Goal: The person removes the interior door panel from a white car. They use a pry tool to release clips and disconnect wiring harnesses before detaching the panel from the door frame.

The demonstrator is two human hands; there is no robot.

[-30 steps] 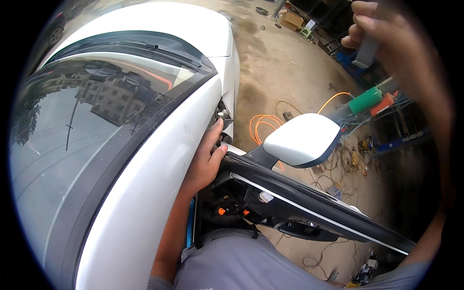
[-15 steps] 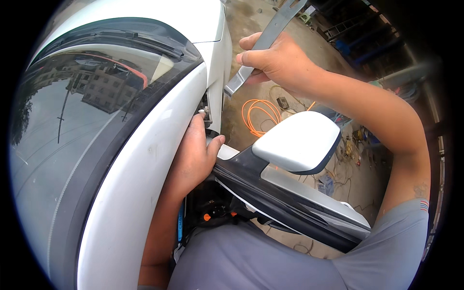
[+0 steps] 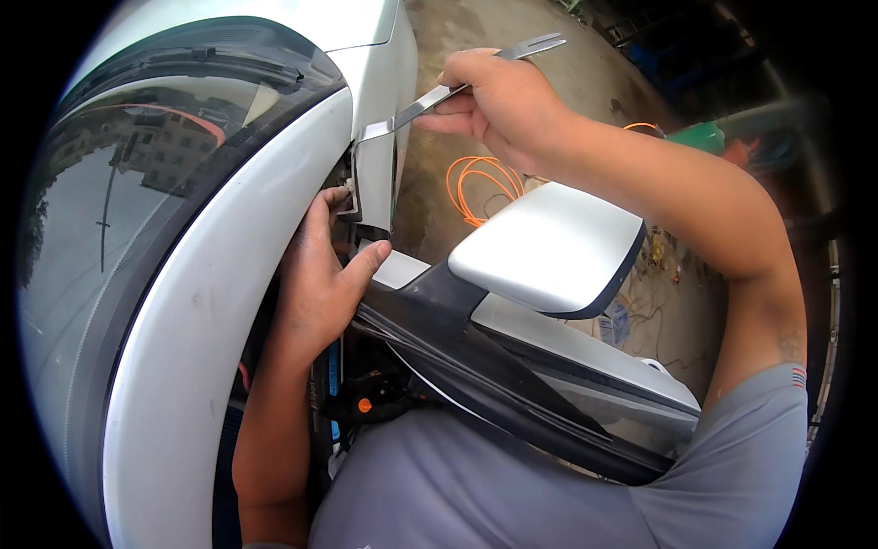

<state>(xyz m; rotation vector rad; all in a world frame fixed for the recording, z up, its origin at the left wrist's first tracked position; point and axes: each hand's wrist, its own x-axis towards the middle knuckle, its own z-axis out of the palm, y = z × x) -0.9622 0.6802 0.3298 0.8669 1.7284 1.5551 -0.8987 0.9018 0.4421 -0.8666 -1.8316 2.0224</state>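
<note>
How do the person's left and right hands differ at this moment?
The right hand grips a metal bar; the left hand shows no tool. The left hand, beside the white pillar, has thumb and forefinger spread apart; the right hand, seen to the right of the fender, is curled. Both are bare.

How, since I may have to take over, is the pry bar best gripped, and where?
Probably by the flat, straight middle of the pry bar, as the right hand has it, coming from outside the car: the bar slants outward, its hooked end at the fender and best left clear, its forked end jutting free past the hand.
</note>
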